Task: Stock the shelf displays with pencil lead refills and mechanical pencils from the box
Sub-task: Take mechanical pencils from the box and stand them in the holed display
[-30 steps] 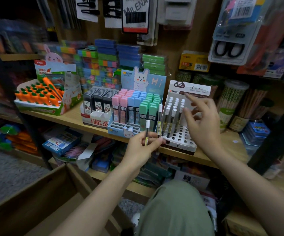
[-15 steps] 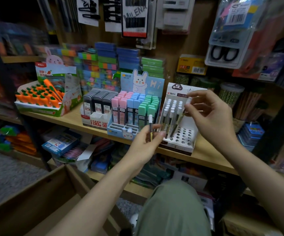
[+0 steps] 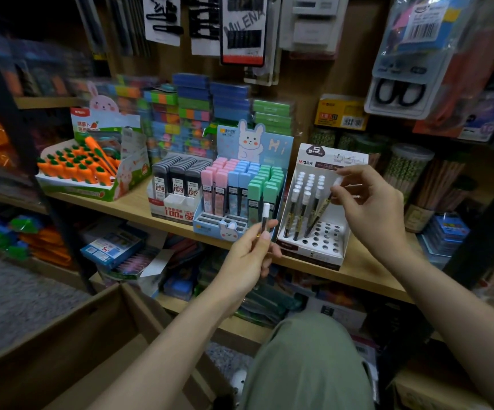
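left hand [image 3: 247, 255] pinches an upright mechanical pencil [image 3: 265, 218]; right hand [image 3: 371, 211] fingers grasp a tilted white-capped pencil [image 3: 327, 201] over the white pencil display [image 3: 314, 241].

Left hand [image 3: 247, 255] raised, forearm reaching up from lower left, thumb and fingers pinching slim pencil; right hand [image 3: 370, 211] higher, fingers curled, fingertips pinching white-capped pencil.

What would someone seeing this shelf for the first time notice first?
Probably the two hands at centre: the left hand pinches a white-capped pencil upright, while the right hand holds another pencil's cap over the white display stand, whose front holes are unfilled. Next, the pastel lead refill cases under a rabbit card, and the orange carrot-shaped items far left.
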`<action>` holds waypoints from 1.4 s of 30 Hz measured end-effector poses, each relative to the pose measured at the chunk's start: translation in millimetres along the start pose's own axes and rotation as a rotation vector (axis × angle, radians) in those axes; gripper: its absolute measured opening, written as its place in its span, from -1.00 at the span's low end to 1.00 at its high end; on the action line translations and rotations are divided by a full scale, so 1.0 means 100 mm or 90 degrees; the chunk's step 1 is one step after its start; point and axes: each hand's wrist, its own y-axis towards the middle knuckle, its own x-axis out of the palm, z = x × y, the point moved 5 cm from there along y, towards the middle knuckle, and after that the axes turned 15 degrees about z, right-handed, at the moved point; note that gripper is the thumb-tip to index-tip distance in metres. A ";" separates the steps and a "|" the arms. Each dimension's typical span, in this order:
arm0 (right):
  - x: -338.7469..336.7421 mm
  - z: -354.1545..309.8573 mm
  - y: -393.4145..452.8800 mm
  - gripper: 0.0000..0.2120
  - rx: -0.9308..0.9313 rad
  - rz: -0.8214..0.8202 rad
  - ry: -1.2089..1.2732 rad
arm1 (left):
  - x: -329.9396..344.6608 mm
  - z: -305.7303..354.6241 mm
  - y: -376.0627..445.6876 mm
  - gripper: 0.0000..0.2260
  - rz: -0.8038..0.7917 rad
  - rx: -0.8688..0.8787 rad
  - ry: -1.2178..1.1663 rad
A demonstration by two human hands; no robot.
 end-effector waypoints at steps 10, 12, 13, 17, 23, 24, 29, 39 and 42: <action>0.14 -0.09 -0.06 -0.79 -0.076 -0.049 -0.070 | -0.01 -0.04 0.03 -0.80 0.026 0.008 0.004; 0.16 -0.06 -0.05 -0.79 -0.065 -0.061 -0.076 | -0.03 -0.02 0.04 -0.79 0.030 0.017 0.004; 0.18 -0.05 -0.06 -0.80 -0.064 -0.070 -0.080 | -0.03 -0.02 0.04 -0.79 0.031 0.014 0.005; 0.19 -0.02 -0.12 -0.81 -0.058 -0.077 -0.092 | 0.02 -0.06 0.05 -0.69 0.012 -0.051 -0.042; 0.04 -0.16 -0.23 -0.73 -0.065 -0.041 -0.028 | 0.02 -0.03 0.04 -0.71 -0.010 -0.003 -0.030; 0.04 -0.20 -0.25 -0.74 -0.047 -0.057 0.003 | 0.03 -0.02 0.04 -0.72 -0.011 0.000 -0.034; 0.14 -0.34 -0.27 -0.67 0.047 -0.149 0.093 | 0.16 0.05 0.02 -0.76 -0.033 0.019 -0.031; -0.16 -0.19 -0.01 -0.74 0.033 -0.015 0.083 | 0.03 0.02 0.09 -0.78 0.048 0.290 0.373; -0.20 -0.10 0.02 -0.74 0.023 0.010 0.041 | 0.01 -0.13 0.03 -0.64 -0.008 0.411 0.544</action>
